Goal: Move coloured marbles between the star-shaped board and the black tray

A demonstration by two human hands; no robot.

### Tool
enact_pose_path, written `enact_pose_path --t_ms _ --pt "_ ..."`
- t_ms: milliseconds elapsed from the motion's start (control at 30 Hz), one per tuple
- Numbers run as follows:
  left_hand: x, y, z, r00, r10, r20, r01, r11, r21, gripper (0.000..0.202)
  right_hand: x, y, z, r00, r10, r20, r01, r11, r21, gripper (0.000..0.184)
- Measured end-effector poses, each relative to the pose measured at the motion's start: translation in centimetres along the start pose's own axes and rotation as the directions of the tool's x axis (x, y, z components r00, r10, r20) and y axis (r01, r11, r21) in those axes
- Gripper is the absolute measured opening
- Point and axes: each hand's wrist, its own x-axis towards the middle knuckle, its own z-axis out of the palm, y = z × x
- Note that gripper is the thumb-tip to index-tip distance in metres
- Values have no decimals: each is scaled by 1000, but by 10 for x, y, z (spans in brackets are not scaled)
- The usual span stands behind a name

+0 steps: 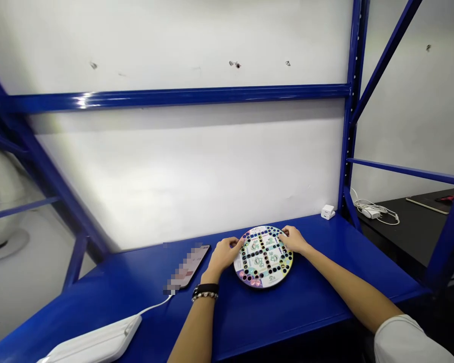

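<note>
A round board with rows of dark holes and colourful printing (264, 258) lies on the blue tabletop (306, 307), a board game by its look. My left hand (225, 253) grips its left rim, thumb on the top face and fingers curled around the edge. On the upper right rim, my right hand (293, 239) holds it the same way, thumb over the printed face. The undersides of the fingers are hidden by the board. A dark band and a beaded bracelet (205, 292) circle my left wrist.
Left of the board lies a phone (191, 267), joined by a white cable (155, 305) to a white box-shaped device (94, 343). A white charger (327, 212) stands at the back right corner. Blue rack posts (350, 111) frame the table, with a white wall behind.
</note>
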Motion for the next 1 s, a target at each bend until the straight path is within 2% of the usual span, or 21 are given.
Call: enact_pose_path --t_ms 67,167,433,600,700,767,833,900,1000 --pt "1 -4 2 999 -28 29 27 999 41 47 -5 -1 1 995 -97 18 98 969 -228 23" --pt "2 -8 9 997 -43 61 38 997 74 41 -11 -3 5 992 -104 71 124 920 -371 28" --pt "4 -10 23 999 -27 34 25 998 60 40 -3 -2 1 997 -55 57 73 922 -381 27" --pt "3 -10 24 998 -27 59 17 988 154 49 4 -2 0 998 11 59 15 910 -415 26" --pt "0 -7 23 995 -41 93 20 975 223 48 1 -5 0 996 -55 75 82 899 -429 27" --pt "-1 -4 24 993 -21 113 -8 968 252 49 -5 -8 0 979 -153 137 197 883 -427 35" --pt "-3 -1 26 992 17 123 -50 963 264 52 -12 -11 0 943 -220 250 310 853 -420 51" --pt "-5 2 31 988 60 139 -95 960 262 58 -20 -14 1 901 -220 374 372 835 -405 67" --pt "-8 7 38 979 106 174 -146 961 236 63 -27 -17 4 861 -154 485 368 846 -385 79"
